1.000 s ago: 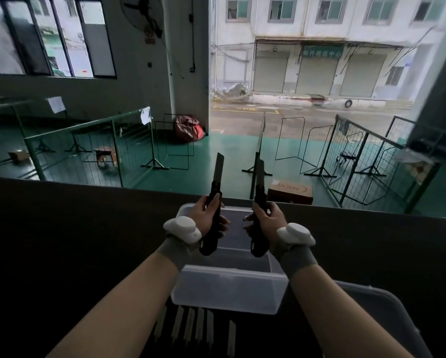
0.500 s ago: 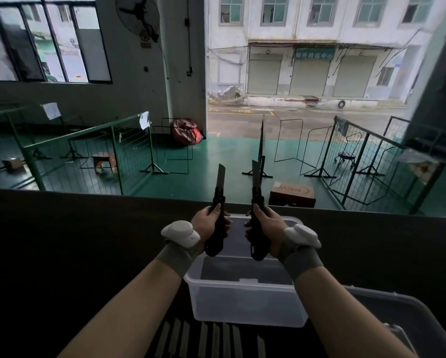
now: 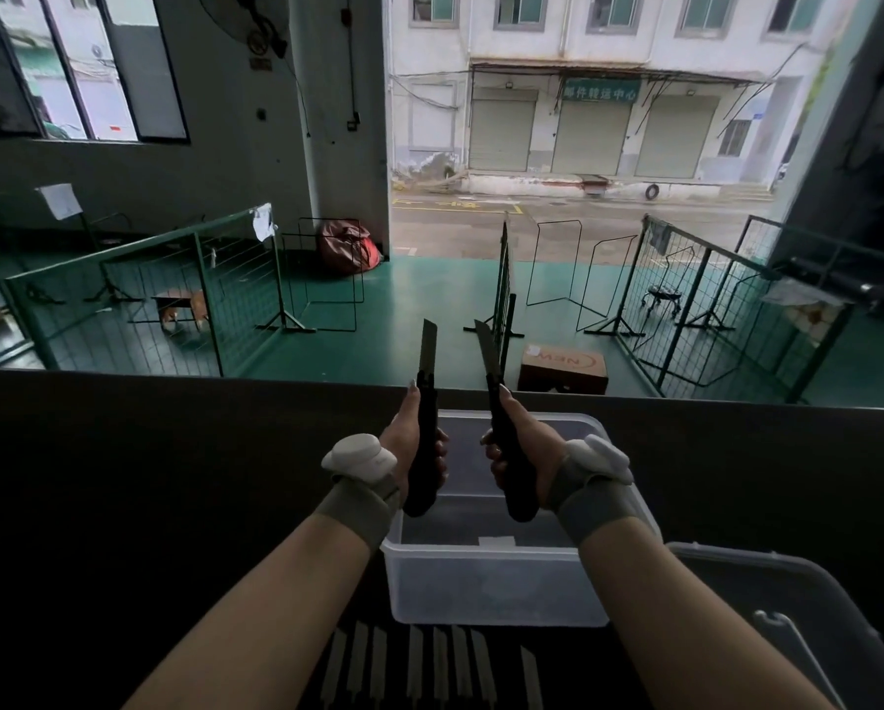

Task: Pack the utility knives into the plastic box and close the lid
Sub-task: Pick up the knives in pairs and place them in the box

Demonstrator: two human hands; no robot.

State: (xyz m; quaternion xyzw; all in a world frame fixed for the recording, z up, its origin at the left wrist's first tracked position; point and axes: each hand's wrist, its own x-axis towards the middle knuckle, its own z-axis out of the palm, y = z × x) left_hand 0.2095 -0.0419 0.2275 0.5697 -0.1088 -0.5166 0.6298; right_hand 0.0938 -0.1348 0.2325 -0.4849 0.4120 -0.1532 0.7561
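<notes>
A clear plastic box stands open on the dark table in front of me. Above it, my left hand grips a black utility knife with its blade extended upward. My right hand holds a second black utility knife, its blade out and tilted slightly left. Both knives hover over the box's far half, a short gap between them. Several more knives lie in a row on the table just in front of the box. The box's clear lid lies at the lower right.
The dark table ends at a far edge, beyond which a green floor with wire fence panels and a cardboard box lies below. Each wrist carries a white tracker on a grey band.
Both knives' blades have shortened compared with a second ago. The hands have drifted slightly apart and the right knife now leans left. The view has dipped, showing more of the box and lid.
</notes>
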